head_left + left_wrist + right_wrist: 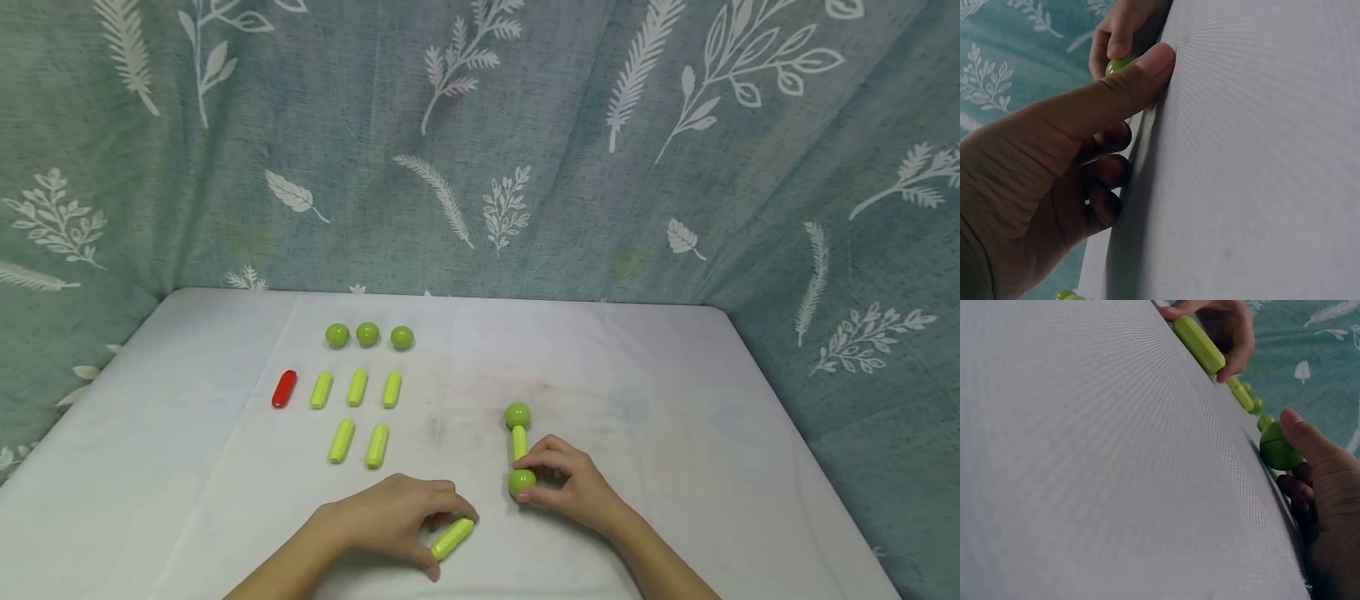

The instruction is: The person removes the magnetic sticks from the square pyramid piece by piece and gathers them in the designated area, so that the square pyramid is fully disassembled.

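My left hand (405,517) pinches a yellow-green faceted stick (453,539) near the table's front, thumb at one end and a fingertip at the other. The right wrist view also shows this stick (1199,344) between those fingers. To its right, my right hand (570,483) grips a glossy green ball (521,482) between thumb and fingers. Beyond that ball, a second yellow-green stick (519,443) runs away from me to another green ball (517,415). The right wrist view gives the gripped ball (1279,449) up close; my left wrist view hides the left hand's stick.
On the left of the white table (637,400) lie a red stick (284,389) and several yellow-green sticks (357,387) in two rows. Three green balls (367,334) stand behind them. A leaf-patterned green curtain (555,125) hangs along the back and sides.
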Demonstrator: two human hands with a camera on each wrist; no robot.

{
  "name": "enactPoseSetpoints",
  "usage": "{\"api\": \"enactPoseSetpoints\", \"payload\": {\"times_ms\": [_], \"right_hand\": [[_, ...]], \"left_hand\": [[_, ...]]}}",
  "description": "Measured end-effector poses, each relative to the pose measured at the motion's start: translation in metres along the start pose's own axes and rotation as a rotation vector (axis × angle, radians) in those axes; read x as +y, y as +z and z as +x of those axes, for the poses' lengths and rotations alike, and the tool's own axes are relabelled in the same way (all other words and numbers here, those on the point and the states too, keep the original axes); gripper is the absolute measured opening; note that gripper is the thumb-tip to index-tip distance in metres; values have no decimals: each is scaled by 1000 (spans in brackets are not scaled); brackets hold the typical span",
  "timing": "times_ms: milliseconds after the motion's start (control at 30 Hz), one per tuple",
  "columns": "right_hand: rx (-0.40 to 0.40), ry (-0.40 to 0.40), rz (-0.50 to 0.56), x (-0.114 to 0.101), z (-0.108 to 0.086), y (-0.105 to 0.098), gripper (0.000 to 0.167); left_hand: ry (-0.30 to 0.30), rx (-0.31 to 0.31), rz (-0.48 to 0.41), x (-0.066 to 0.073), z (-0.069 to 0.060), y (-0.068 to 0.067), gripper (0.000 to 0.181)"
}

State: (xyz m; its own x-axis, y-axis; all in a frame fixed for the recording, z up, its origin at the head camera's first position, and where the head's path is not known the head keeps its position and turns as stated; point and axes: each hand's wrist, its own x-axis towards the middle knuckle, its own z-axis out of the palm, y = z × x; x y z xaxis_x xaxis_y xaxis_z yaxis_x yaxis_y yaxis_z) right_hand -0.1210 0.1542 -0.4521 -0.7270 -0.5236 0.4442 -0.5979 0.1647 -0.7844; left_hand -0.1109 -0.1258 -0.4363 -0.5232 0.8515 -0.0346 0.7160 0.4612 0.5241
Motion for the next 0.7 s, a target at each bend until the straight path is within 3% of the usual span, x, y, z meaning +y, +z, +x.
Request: {"api": "enactPoseSetpoints", "payload": {"times_ms": [100, 200, 400, 567, 700], "right_hand": [[-3, 12, -1, 1, -1, 0, 28], [-3, 23, -3, 2, -2, 0, 28], [1, 25, 2, 3, -3, 1, 28], [4, 28, 3, 4, -3, 1, 28], [3, 29, 7, 4, -3, 1, 28]], "left_hand": [[-58, 5, -55, -2, -4, 2, 54], [-92, 62, -101, -5, -14, 3, 52], [-128, 229, -124, -16, -42, 2, 55], [-233, 281, -190, -25, -67, -5, 56], [-254, 317, -240, -36, -87, -11, 56]]}}
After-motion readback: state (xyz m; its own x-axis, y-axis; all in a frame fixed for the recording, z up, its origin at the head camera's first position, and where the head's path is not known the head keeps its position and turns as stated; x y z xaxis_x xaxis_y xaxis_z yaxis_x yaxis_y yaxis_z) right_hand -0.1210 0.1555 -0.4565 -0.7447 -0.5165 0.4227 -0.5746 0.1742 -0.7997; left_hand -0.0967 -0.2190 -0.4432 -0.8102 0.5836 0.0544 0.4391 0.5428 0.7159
